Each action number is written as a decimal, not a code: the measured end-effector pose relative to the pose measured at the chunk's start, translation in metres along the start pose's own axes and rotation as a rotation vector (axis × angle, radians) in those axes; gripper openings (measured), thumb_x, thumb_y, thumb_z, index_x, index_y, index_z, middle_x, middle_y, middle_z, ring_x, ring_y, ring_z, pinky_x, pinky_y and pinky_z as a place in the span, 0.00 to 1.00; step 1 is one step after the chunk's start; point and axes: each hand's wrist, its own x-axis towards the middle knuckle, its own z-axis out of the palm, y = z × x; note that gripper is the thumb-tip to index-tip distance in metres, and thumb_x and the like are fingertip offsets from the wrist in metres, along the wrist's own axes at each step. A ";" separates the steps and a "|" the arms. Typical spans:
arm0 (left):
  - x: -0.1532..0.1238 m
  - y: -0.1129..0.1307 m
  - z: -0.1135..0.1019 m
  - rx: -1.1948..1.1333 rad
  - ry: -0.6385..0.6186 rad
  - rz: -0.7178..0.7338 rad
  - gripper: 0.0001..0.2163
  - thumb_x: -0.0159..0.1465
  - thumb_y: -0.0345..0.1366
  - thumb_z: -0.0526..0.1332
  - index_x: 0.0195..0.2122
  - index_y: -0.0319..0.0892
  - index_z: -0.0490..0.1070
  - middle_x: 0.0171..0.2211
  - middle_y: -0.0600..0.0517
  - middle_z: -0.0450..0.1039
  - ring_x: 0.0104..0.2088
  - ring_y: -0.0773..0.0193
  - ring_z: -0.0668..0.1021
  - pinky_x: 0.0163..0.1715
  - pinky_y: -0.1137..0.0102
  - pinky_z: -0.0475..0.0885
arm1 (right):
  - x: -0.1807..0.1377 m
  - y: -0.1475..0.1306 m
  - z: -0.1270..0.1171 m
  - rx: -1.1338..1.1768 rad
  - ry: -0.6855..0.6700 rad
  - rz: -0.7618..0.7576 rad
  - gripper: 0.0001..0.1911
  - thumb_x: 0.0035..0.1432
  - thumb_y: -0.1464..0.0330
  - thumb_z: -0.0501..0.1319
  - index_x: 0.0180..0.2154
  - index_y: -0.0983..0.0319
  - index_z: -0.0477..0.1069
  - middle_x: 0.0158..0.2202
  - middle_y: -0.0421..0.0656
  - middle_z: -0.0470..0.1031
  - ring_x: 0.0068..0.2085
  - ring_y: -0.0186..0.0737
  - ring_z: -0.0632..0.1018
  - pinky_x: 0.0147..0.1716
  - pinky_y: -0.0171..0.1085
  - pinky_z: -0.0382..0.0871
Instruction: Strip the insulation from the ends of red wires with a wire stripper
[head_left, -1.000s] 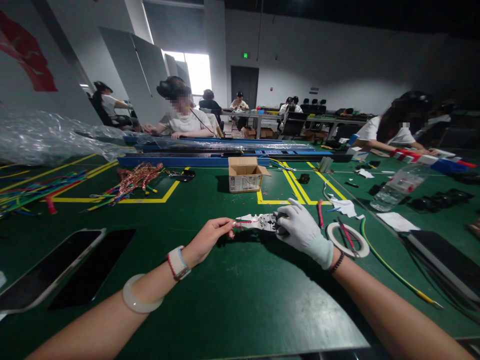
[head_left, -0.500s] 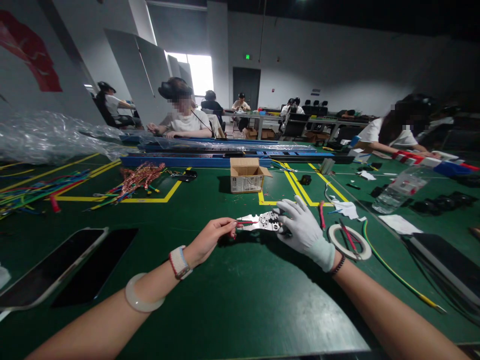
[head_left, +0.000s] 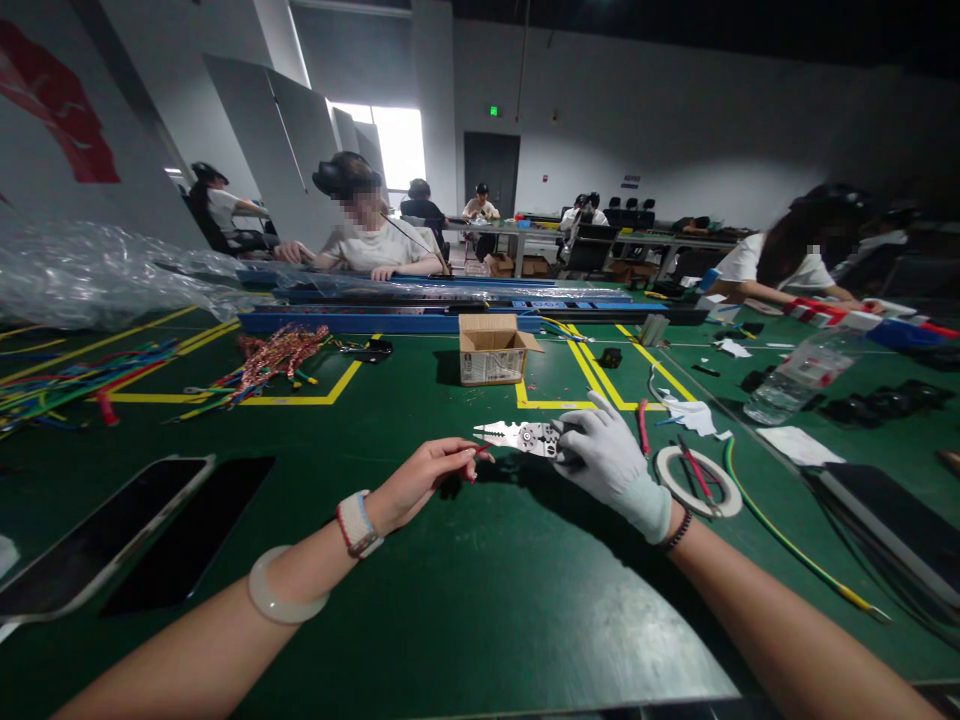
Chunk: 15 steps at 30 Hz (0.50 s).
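Pinched between the thumb and fingers of my bare left hand is a thin red wire; most of it is hidden by the fingers. Its visible end points right, just beneath the jaws of the wire strippers. My right hand, in a white glove, is closed around the handles of these silver pliers, whose notched jaws point left toward my left hand. The glove covers most of the handles. Both hands are over the green table.
Beyond my hands stands an open cardboard box. Right of the glove lie a tape roll and a green-yellow cable; farther is a plastic bottle. At left are a phone, stripped copper strands and coloured wires. Co-workers sit across.
The red wire, which lay along the stripper jaws, now sits lower and left, with less of it showing. The jaws stand clear above it. The person across has shifted their arms.
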 end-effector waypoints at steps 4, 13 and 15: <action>0.000 0.000 0.001 0.008 -0.035 0.003 0.13 0.61 0.40 0.62 0.42 0.36 0.76 0.26 0.51 0.71 0.31 0.63 0.72 0.37 0.68 0.65 | 0.000 -0.001 0.000 -0.013 0.001 -0.005 0.03 0.51 0.67 0.63 0.27 0.59 0.73 0.40 0.44 0.74 0.42 0.43 0.73 0.60 0.55 0.54; 0.001 -0.002 0.003 0.014 -0.060 -0.018 0.13 0.59 0.39 0.64 0.40 0.35 0.77 0.25 0.52 0.70 0.29 0.66 0.71 0.33 0.71 0.65 | 0.000 -0.002 0.001 0.024 -0.005 0.032 0.14 0.50 0.69 0.62 0.41 0.60 0.74 0.53 0.48 0.69 0.55 0.50 0.67 0.62 0.56 0.48; 0.001 -0.002 0.003 0.037 -0.079 -0.018 0.13 0.58 0.38 0.65 0.41 0.35 0.77 0.27 0.51 0.72 0.29 0.67 0.71 0.32 0.72 0.65 | 0.000 -0.002 0.001 0.028 -0.002 0.029 0.15 0.49 0.69 0.62 0.42 0.60 0.73 0.54 0.49 0.68 0.56 0.51 0.66 0.62 0.56 0.49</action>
